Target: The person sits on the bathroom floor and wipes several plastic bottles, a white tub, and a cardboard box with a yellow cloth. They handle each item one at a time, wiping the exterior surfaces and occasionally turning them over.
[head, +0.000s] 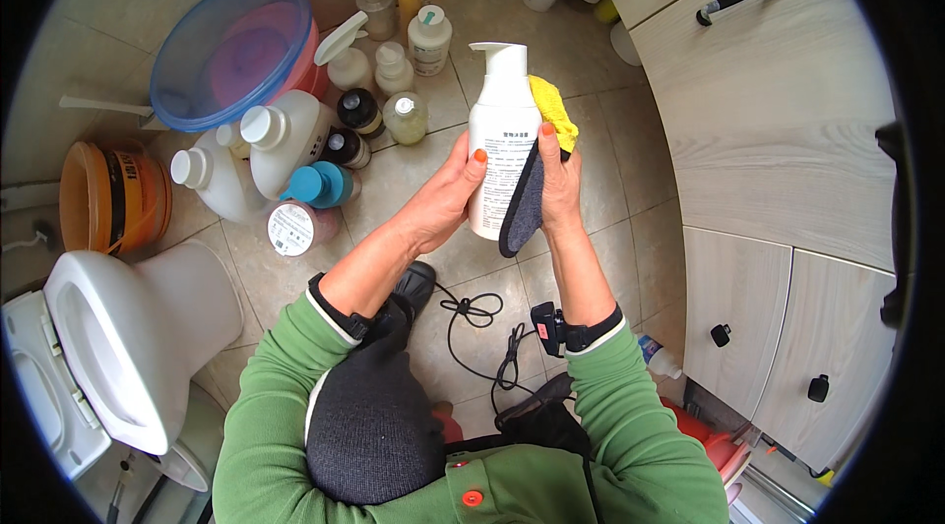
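Note:
A white plastic pump bottle point(502, 118) with printed writing on its front is held up before me, nearly upright. My left hand point(450, 192) grips its left side, thumb across the front. On the other side my right hand point(559, 188) holds a grey and yellow cloth point(526, 218) with a black border, pressed against the bottle's right side. The cloth's yellow part shows above my right thumb, its grey part hangs below. Fingers behind the bottle and cloth are hidden.
Several bottles stand left on the tiled floor, among them a blue-capped one point(325, 183) and white jugs point(284, 129). Beyond are a blue basin point(166, 74) and an orange bucket point(77, 199). A toilet point(199, 295) is at left, wooden cabinets point(768, 118) at right, a black cable point(452, 347) below.

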Demonstrator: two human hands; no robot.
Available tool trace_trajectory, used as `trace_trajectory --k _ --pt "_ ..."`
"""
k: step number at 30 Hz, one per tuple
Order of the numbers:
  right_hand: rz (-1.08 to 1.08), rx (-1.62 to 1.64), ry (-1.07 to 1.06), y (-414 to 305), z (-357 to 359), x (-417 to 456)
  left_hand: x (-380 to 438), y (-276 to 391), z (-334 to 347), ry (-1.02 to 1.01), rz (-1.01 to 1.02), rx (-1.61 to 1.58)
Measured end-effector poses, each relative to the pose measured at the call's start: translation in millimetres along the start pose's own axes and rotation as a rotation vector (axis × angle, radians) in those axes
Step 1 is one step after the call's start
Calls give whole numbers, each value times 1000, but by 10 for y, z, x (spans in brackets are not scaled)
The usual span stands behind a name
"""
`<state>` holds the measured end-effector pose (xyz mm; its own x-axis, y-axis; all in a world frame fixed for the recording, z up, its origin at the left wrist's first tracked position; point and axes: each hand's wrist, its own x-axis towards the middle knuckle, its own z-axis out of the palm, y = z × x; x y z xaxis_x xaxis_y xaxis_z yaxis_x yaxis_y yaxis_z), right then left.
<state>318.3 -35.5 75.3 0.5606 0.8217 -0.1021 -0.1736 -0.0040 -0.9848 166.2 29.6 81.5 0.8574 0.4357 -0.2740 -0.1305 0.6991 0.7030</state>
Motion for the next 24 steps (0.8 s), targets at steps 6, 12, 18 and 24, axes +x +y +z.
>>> trace_trajectory --k 6,12,18,24 --pt "-56 -90 36 140 -43 29 4 -24 5 46 3 19" --pt "-248 -288 95 49 127 -58 39 -72 -12 119 85 172" --pt "-184 -103 115 161 68 -133 78 -334 230 336 441 836" --pt "319 569 -163 -42 -274 -23 74 -104 205 93 154 326"
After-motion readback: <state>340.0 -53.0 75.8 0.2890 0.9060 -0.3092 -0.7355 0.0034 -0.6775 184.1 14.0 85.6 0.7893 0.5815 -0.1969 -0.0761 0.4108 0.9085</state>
